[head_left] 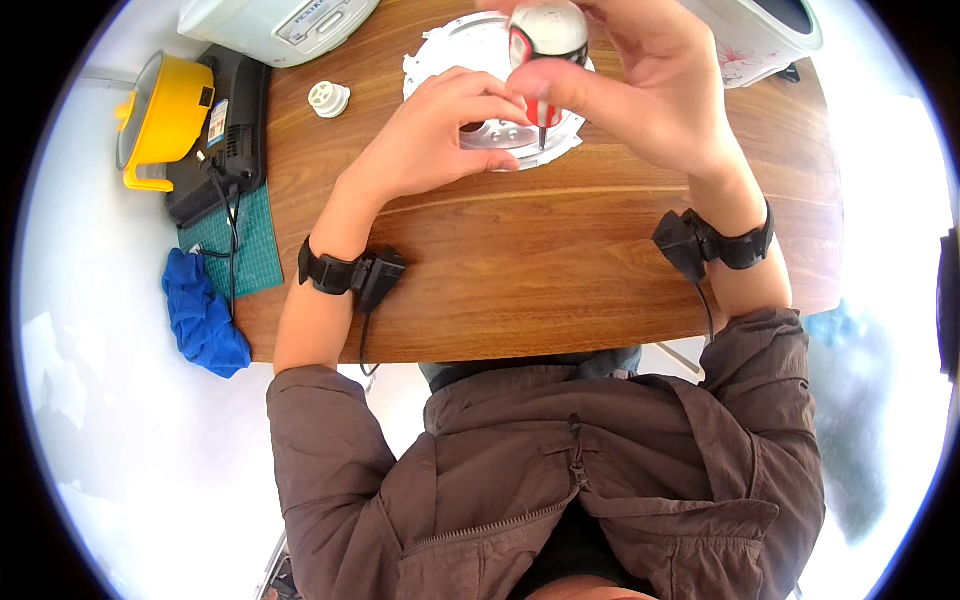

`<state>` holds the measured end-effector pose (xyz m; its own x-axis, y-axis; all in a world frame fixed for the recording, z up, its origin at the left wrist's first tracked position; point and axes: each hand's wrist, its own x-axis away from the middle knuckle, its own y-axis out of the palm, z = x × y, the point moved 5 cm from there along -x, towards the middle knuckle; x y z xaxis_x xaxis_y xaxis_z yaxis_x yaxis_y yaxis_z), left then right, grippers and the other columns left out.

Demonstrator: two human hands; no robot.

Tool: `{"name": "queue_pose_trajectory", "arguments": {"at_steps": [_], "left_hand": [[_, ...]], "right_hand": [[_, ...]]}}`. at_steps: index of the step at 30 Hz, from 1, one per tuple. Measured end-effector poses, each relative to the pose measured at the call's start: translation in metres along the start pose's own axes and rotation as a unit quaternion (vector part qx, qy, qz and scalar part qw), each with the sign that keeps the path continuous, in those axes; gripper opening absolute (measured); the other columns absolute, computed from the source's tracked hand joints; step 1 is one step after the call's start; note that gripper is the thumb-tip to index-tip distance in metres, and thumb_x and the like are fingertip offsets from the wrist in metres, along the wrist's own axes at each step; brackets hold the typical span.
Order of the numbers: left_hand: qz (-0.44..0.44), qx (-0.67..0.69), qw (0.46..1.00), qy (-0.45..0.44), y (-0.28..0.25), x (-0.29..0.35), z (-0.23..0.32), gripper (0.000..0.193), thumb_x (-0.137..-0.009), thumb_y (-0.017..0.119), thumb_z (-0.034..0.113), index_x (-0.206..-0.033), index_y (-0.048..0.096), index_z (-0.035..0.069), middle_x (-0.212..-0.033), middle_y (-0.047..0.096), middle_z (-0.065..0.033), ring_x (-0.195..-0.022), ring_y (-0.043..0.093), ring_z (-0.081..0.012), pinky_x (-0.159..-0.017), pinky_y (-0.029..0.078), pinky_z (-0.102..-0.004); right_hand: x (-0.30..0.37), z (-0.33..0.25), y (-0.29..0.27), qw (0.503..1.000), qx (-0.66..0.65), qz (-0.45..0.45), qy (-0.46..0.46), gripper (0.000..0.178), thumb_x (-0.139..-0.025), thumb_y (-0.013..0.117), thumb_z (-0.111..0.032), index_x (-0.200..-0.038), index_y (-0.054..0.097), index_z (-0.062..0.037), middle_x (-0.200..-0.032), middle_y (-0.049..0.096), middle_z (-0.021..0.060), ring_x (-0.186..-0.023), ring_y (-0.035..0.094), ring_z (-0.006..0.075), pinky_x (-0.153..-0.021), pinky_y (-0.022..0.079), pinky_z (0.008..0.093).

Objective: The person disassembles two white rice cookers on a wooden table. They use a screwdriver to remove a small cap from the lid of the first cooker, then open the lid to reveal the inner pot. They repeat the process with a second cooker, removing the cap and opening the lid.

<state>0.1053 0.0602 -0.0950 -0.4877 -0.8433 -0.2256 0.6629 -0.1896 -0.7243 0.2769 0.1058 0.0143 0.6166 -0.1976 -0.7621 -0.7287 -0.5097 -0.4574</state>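
My right hand (665,95) grips a screwdriver (549,32) with a chunky white, red and black handle. Its dark shaft points down onto the near right part of a round, silvery-white disc-shaped part (428,62) with a notched rim, which lies on the table. Over the disc's near left side, my left hand (425,135) is curved with thumb and fingers apart, its fingertips close to the screwdriver. Whether those fingertips touch the screwdriver or the disc, I cannot tell. My hands hide much of the disc's middle and whatever the screwdriver tip meets.
A small white round plastic piece (329,99) lies left on the wooden table (480,270). Large white appliances (280,30) stand at the back left and back right (750,45). At left are a yellow pot (180,110), black case (245,130), green mat (260,250) and blue cloth (205,315).
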Motion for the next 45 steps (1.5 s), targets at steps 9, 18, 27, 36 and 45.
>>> {"name": "queue_pose_trajectory", "arguments": {"at_steps": [9,18,27,36,45], "left_hand": [[0.079,-0.030,0.996,-0.008,0.006,-0.011,0.024,0.032,-0.080,0.085,0.017,-0.107,0.072,0.006,-0.102,0.063,-0.0091,-0.100,0.059,-0.0310,-0.087,0.050,-0.0398],[-0.033,0.124,0.992,0.008,0.031,-0.007,0.027,0.022,-0.087,0.077,0.010,-0.107,0.072,0.007,-0.097,0.064,-0.0091,-0.087,0.062,-0.0243,-0.080,0.052,-0.0375],[0.028,0.065,0.996,0.048,0.035,-0.006,0.021,0.019,-0.083,0.079,0.015,-0.095,0.068,0.006,-0.090,0.062,-0.0087,-0.091,0.061,-0.0298,-0.081,0.050,-0.0408],[0.019,-0.075,0.996,0.052,0.043,-0.005,0.022,0.023,-0.087,0.077,0.023,-0.095,0.066,0.005,-0.094,0.062,-0.0075,-0.095,0.062,-0.0276,-0.082,0.053,-0.0387],[0.026,-0.113,0.991,0.069,0.045,-0.007,0.025,0.026,-0.089,0.076,0.025,-0.089,0.064,0.002,-0.093,0.062,-0.0089,-0.091,0.063,-0.0286,-0.081,0.054,-0.0386]], "right_hand": [[-0.007,-0.012,-0.007,0.994,-0.075,-0.009,0.084,0.041,-0.081,0.084,-0.003,-0.118,0.067,0.0021,-0.107,0.062,0.0080,-0.102,0.061,0.0190,-0.091,0.049,0.0316],[-0.006,-0.023,-0.012,0.966,-0.197,-0.062,0.158,0.043,-0.083,0.079,0.003,-0.124,0.066,0.0038,-0.127,0.066,0.0163,-0.119,0.065,0.0277,-0.105,0.051,0.0374],[0.001,-0.014,-0.017,0.983,-0.065,-0.078,0.156,0.040,-0.085,0.074,-0.002,-0.124,0.066,0.0001,-0.124,0.065,0.0147,-0.111,0.065,0.0210,-0.096,0.053,0.0340],[0.000,-0.009,-0.011,0.974,0.059,-0.114,0.189,0.062,-0.075,0.083,-0.001,-0.133,0.061,-0.0024,-0.125,0.067,0.0134,-0.115,0.065,0.0240,-0.102,0.050,0.0362],[-0.001,-0.016,-0.006,0.980,-0.005,-0.099,0.175,0.058,-0.079,0.077,0.007,-0.134,0.063,-0.0050,-0.125,0.068,0.0101,-0.116,0.064,0.0214,-0.099,0.051,0.0342]]}}
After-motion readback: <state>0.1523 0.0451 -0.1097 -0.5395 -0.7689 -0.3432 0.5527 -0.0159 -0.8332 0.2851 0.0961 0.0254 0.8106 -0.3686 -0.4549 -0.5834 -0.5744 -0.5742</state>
